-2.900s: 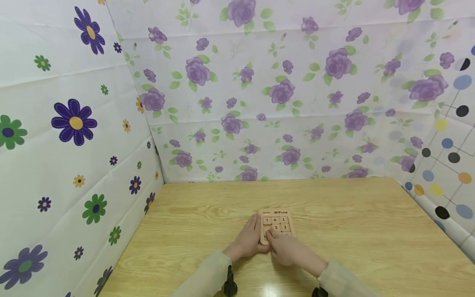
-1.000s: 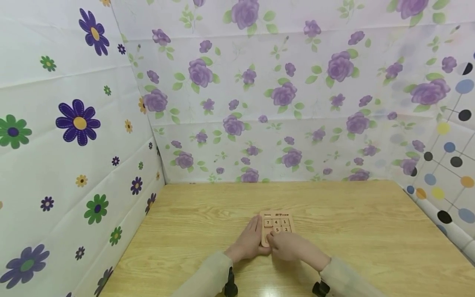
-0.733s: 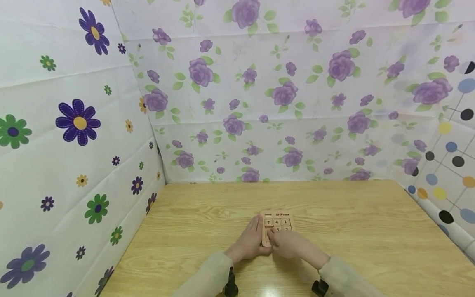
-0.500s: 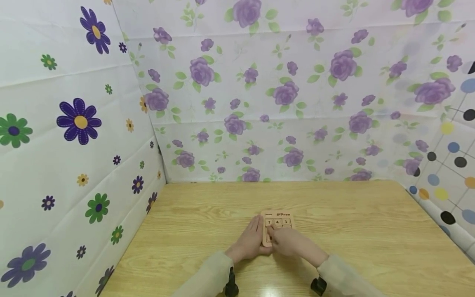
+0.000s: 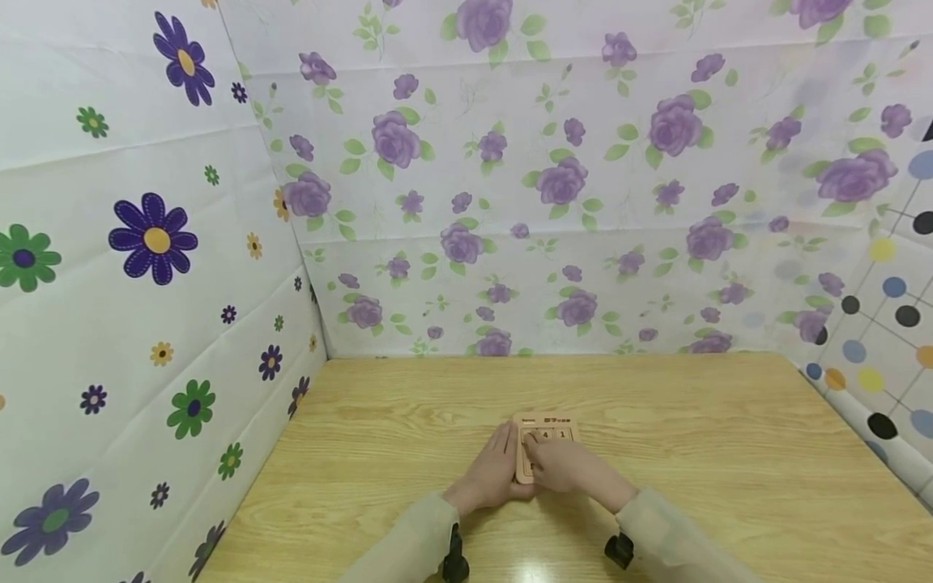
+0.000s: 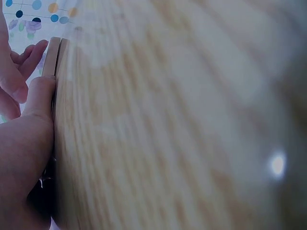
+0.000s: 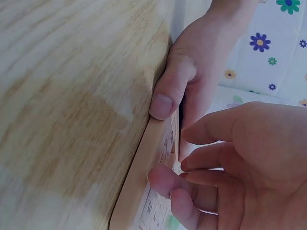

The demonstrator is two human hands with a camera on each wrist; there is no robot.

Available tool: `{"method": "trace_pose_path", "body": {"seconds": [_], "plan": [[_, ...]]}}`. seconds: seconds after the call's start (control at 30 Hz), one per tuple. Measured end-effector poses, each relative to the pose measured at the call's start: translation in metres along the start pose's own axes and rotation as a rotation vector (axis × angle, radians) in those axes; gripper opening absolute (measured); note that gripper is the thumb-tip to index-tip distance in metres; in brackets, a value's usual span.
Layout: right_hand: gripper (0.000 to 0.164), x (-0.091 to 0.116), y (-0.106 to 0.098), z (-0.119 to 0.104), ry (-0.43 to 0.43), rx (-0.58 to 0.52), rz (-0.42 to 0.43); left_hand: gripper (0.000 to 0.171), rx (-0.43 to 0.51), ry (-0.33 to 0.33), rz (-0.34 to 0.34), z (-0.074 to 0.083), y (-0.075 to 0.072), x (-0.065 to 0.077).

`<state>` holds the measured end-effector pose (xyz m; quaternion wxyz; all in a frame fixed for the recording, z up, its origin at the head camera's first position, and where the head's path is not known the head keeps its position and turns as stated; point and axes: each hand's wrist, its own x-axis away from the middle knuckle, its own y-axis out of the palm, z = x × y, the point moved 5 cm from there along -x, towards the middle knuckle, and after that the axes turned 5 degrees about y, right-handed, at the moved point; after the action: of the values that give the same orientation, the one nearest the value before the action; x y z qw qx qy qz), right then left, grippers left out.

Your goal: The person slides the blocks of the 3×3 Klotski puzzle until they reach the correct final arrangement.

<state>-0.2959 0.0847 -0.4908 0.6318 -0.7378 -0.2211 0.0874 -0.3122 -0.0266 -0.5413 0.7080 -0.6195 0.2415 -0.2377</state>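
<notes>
A wooden number slide puzzle (image 5: pixel 536 417) lies flat on the table; in the head view its tiles 4 (image 5: pixel 545 436) and 1 (image 5: pixel 562 435) show in the top row. My left hand (image 5: pixel 490 470) holds the board by its near left corner, fingers straight along the left side and the thumb against the near edge. Over the tiles is my right hand (image 5: pixel 572 467), its fingertips at the upper left of the grid, covering most of the lower tiles. In the right wrist view, its fingers bend loosely close over the tile face of the puzzle (image 7: pixel 136 184).
The wood-grain table (image 5: pixel 408 405) extends around the puzzle on all sides. A rose-patterned cloth (image 5: pixel 510 267) hangs behind it, a daisy-patterned cloth (image 5: pixel 240 356) on the left and a dotted cloth (image 5: pixel 875 348) on the right. Dark wrist devices sit at both sleeves.
My right hand has shifted away from me up the left column, so its fingertips now cover the 7 tile seen before. The left hand keeps its place at the board.
</notes>
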Motion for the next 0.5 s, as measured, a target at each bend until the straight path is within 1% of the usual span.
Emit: {"method": "trace_pose_path", "body": {"seconds": [0.13,0.3,0.5], "plan": [[0.054,-0.0019,0.0002,-0.0003,0.018,0.012,-0.013,0.108,0.006,0.002,-0.002,-0.0003,0.0004,0.0010],[0.053,-0.0021,-0.0003,-0.0004,0.041,0.002,-0.026,0.107,0.007,0.010,0.005,0.0005,-0.0002,0.0013],[0.053,-0.0007,-0.0020,-0.0021,0.034,-0.003,-0.044,0.107,0.001,0.016,0.016,0.0003,-0.0013,0.0014]]}}
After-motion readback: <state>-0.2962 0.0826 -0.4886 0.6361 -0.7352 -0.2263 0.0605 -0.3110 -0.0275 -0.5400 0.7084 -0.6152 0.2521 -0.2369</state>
